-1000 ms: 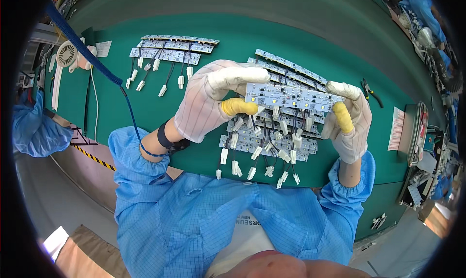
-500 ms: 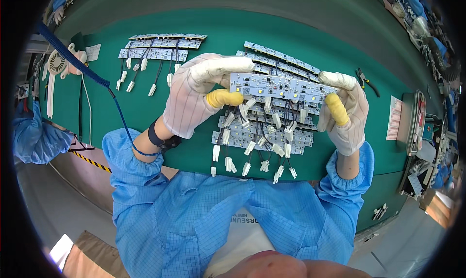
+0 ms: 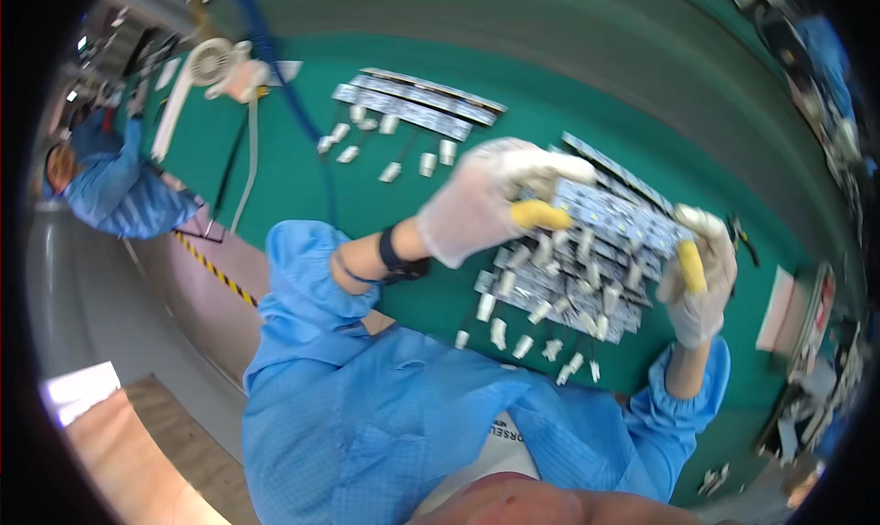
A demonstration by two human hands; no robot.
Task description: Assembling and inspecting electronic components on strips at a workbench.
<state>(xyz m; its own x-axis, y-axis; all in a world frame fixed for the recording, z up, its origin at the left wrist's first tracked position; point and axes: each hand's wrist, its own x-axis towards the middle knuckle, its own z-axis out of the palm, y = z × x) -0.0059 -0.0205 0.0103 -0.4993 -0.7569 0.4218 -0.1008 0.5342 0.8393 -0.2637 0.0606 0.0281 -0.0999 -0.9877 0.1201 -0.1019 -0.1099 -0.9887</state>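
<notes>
A long, narrow LED circuit board (image 3: 619, 219) is held up between my hands, over a pile of similar boards. My left hand (image 3: 472, 204), in a pale glove with yellow and white finger covers, pinches its left end between thumb and fingers. On the right end, my right hand (image 3: 704, 282), gloved the same way, has its thumb and fingers closed. Beneath lie the overlapping LED boards (image 3: 625, 325), with dark wires ending in white plug connectors (image 3: 522, 346) along their near side. Motion blur hides the board's fine detail.
A smaller group of LED boards (image 3: 412, 103) with white plugs lies farther left on the green mat. A small fan (image 3: 213, 62) stands at the far left, near a blue coiled cord (image 3: 275, 76). Pliers (image 3: 744, 241) lie to the right. Another person (image 3: 128, 190) sits at left.
The whole view has swung and tilted, so the table and my hands appear farther right and lower. Both hands keep hold of the same board.
</notes>
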